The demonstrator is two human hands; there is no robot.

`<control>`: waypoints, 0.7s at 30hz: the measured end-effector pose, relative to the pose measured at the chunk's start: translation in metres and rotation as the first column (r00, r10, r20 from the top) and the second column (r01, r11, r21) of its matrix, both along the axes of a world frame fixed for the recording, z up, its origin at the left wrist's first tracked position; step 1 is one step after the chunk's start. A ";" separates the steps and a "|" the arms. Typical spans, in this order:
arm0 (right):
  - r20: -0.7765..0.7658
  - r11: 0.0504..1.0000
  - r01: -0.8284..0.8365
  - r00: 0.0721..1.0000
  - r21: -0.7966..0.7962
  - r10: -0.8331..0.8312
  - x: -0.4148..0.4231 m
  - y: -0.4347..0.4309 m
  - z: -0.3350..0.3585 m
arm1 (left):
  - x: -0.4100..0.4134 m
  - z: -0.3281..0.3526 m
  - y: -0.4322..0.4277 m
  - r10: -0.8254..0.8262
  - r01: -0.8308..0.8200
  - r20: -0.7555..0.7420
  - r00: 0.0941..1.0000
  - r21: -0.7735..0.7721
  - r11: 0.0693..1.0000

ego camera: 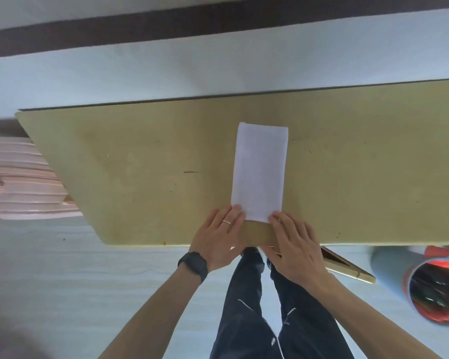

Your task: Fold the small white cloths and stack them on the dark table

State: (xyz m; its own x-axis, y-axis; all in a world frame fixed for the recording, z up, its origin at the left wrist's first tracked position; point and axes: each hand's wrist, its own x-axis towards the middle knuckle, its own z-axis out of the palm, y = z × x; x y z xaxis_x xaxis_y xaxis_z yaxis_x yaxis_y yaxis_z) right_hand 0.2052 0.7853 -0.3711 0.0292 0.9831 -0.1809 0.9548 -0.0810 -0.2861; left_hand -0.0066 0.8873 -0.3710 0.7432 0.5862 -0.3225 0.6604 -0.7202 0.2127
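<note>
Risk: the cloth (259,172) appears already folded into a strip. If 1 grip leads when the near edge is carried forward, the layers may shear and the next fold come out skewed.

Pose: left grip (219,235) and right grip (293,244) lie palm-down at the 2 near corners. Fingers are near straight and spread, tips pressing the cloth to the bench (140,177); no pinch evident. The strip runs straight ahead from between both grips.
</note>
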 end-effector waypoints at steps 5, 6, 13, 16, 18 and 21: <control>0.078 1.000 -0.016 0.997 0.008 0.015 0.003 -0.029 -0.003 | 0.006 0.011 -0.040 -0.057 0.050 0.054 0.997 0.126 0.991; 0.085 0.999 -0.007 0.996 0.037 0.004 0.003 -0.030 -0.005 | 0.009 0.014 -0.042 -0.045 0.035 0.074 0.996 0.133 0.990; 0.018 0.992 -0.065 0.998 0.110 0.063 0.009 -0.033 -0.003 | 0.008 0.022 -0.030 -0.137 0.120 0.083 0.987 0.191 0.974; -0.139 0.993 -0.040 0.989 0.110 0.055 0.015 -0.036 0.007 | 0.003 0.022 -0.030 -0.120 0.082 0.184 0.976 0.202 0.976; -0.253 0.993 0.021 0.968 0.119 0.010 0.020 -0.034 0.018 | 0.001 0.024 -0.027 -0.095 0.034 0.267 0.959 0.223 0.974; -0.374 0.984 0.145 0.922 0.105 -0.096 0.026 -0.020 0.033 | 0.003 0.034 -0.014 -0.019 -0.074 0.374 0.927 0.233 0.970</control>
State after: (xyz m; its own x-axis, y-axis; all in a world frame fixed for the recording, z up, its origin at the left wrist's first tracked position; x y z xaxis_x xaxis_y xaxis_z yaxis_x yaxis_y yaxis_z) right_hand 0.2311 0.7656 -0.3385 0.1050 0.9917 -0.0748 0.7666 -0.1286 -0.6292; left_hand -0.0037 0.8731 -0.3371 0.7639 0.6331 0.1249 0.5879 -0.7626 0.2699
